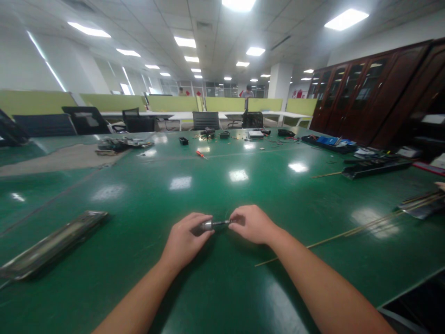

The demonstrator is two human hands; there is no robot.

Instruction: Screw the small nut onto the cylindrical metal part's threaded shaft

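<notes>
Over the green tabletop (222,287), a slim tool with a silver cylindrical body and a thin dark shaft (219,223) lies level between my two hands; its exact kind is unclear. My left hand (186,239) grips the silver body from the left, thumb below and fingers above. With its fingertips pinched, my right hand (252,223) holds the far end of the shaft, where a small dark ribbed part shows. My fingers hide both ends. Close to my right forearm, long thin yellowish rods (333,239) run across the table to the right.
On the left rests a long framed panel (55,243). A red screwdriver (200,154) lies farther back, near black trays (183,141) and scattered small parts. To the right are a long black channel (377,168) and another person's hand (441,185) at the edge.
</notes>
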